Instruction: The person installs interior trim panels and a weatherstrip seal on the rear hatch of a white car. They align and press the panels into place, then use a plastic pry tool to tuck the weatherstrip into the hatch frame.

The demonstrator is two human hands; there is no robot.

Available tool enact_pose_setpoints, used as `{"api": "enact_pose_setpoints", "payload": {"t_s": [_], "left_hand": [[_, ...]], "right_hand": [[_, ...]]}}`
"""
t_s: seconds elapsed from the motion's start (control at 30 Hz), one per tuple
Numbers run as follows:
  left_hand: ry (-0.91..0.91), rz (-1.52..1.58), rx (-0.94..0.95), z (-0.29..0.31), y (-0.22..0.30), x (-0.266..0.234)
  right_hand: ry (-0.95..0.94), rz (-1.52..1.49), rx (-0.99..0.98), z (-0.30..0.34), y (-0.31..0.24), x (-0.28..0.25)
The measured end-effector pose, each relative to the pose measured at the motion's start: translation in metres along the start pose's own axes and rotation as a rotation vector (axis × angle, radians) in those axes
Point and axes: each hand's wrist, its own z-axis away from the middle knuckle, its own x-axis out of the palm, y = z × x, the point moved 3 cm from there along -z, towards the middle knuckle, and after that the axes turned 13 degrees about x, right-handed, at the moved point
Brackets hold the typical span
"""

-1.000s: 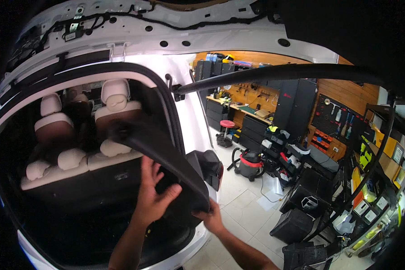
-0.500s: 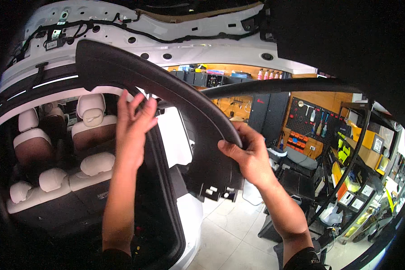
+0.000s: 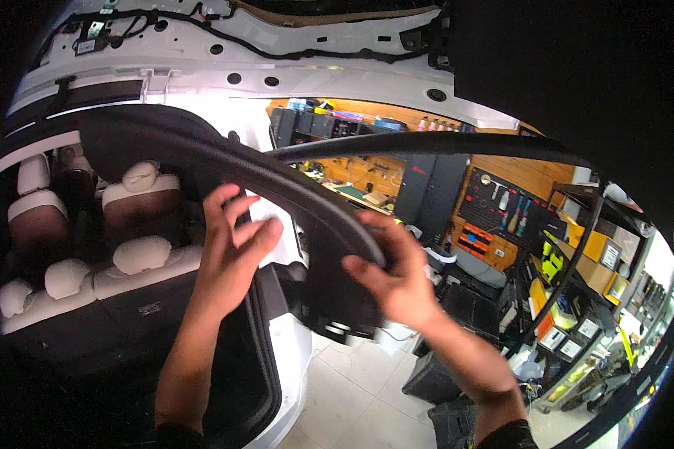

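A long, curved black trim panel (image 3: 273, 178) hangs in front of me across the car's open rear, its broad end to the left and a clip-like bracket end low on the right. My right hand (image 3: 398, 273) grips its right edge, the thumb on the near face and the fingers over the rim. My left hand (image 3: 236, 251) is open beside the panel's inner side, its fingers spread and curved. Whether those fingertips touch the panel I cannot tell.
Overhead is the raised white tailgate (image 3: 337, 78) with exposed black wiring. Light headrests (image 3: 142, 254) stand inside the car at left. A black strut-like bar (image 3: 442, 144) crosses the upper right. Shelves with boxes (image 3: 595, 247) and a tool pegboard (image 3: 509, 209) stand at right.
The panel has swung left and tilted flatter, its left end dropping lower. My right hand has moved slightly left with it. The left hand has shifted a little lower, still open.
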Motion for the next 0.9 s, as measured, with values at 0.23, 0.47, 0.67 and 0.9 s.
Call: {"api": "enact_pose_setpoints", "payload": {"t_s": [0.23,0.47,0.67,0.9], "left_hand": [[0.046,-0.267,0.408,-0.072,-0.023,-0.002],[-0.159,-1.008,0.959,-0.13,0.045,-0.011],[-0.188,-1.014,1.053,-0.163,0.046,-0.041],[-0.239,-0.295,0.707,-0.101,0.051,-0.048]], "right_hand": [[0.026,0.104,-0.191,-0.072,0.066,0.141],[-0.157,-0.027,0.016,-0.142,-0.021,0.159],[0.143,0.146,-0.153,-0.141,-0.046,0.112],[-0.002,0.48,-0.202,-0.028,-0.047,0.107]]}}
